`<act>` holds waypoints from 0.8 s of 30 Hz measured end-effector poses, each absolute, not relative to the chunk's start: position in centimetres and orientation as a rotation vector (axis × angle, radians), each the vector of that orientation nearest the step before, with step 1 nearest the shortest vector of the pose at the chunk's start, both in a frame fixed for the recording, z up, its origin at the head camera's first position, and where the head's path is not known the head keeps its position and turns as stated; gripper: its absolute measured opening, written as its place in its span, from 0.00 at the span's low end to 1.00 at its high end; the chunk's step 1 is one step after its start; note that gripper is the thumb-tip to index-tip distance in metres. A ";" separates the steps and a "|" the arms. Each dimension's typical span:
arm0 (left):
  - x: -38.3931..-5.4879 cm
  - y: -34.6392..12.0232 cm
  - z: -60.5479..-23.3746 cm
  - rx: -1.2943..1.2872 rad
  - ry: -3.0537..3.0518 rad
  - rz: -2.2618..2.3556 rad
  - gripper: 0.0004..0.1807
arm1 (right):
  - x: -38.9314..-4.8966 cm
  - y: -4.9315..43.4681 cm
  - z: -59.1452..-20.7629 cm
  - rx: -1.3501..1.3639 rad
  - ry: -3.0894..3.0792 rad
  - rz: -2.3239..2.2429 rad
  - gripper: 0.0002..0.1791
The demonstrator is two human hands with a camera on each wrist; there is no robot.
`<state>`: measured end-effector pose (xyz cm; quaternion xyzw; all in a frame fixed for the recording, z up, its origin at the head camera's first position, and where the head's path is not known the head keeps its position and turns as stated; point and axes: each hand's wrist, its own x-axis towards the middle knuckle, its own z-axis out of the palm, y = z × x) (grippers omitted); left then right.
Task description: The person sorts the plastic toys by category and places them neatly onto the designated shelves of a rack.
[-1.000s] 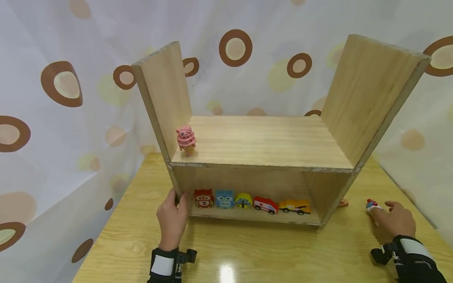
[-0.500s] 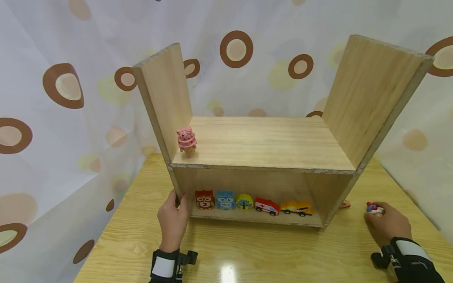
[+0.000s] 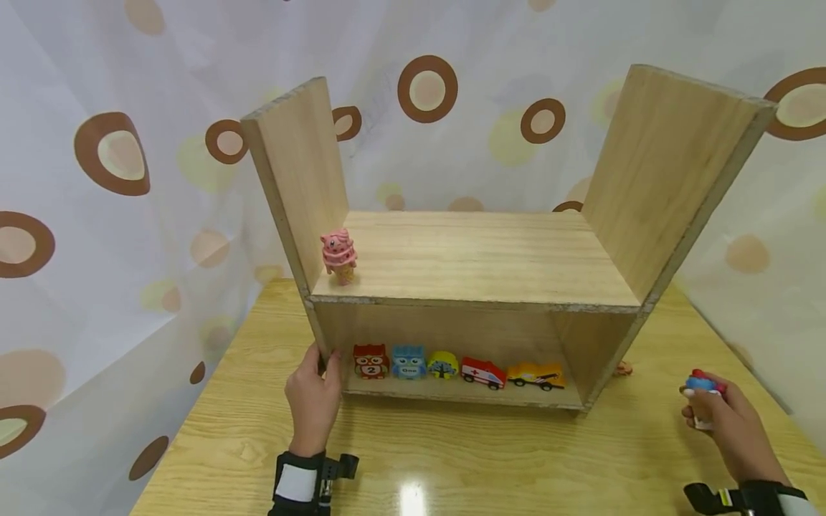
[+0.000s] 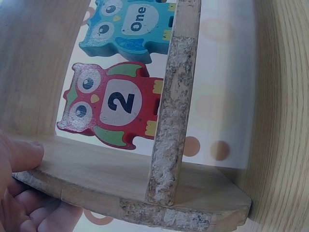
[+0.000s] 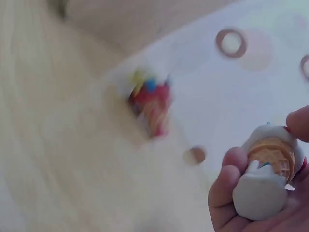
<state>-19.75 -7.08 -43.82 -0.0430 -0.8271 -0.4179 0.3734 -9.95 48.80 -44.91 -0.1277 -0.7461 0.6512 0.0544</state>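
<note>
My left hand [image 3: 314,401] grips the lower left side panel of an open wooden shelf [image 3: 477,261], thumb inside and fingers outside, as the left wrist view shows. Off to the right, my right hand [image 3: 729,419] holds a small ice-cream-cone figurine [image 5: 270,157]. It has a white body with a waffle-patterned part, and blue and red colours show at its top in the head view. On the bottom shelf stand a red owl block [image 4: 120,104], a blue owl block [image 3: 409,362], a yellow tree block [image 3: 443,365], a toy ambulance [image 3: 483,373] and a yellow toy truck [image 3: 536,375].
A pink ice-cream-cone figurine [image 3: 339,256] stands at the left end of the upper shelf. Beyond the right panel a small brownish thing [image 3: 623,368] lies on the wooden table [image 3: 464,459]. A blurred multicoloured toy [image 5: 153,104] shows in the right wrist view.
My right hand has closed around the ice-cream-cone figurine, lifted it off the table and drawn it slightly right, turning the wrist. My left hand keeps its grip on the shelf panel.
</note>
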 end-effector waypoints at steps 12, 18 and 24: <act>-19.7 -7.2 -43.8 -0.121 -2.118 -1.056 0.11 | -7.4 40.9 -37.5 -0.284 -2.104 1.456 0.29; -19.7 -7.2 -43.7 -0.124 -2.123 -1.068 0.12 | -5.9 36.8 -34.0 0.030 -1.792 1.611 0.31; -19.6 -7.1 -43.8 -0.131 -2.119 -1.071 0.12 | -5.8 32.4 -30.5 0.190 -1.838 1.454 0.33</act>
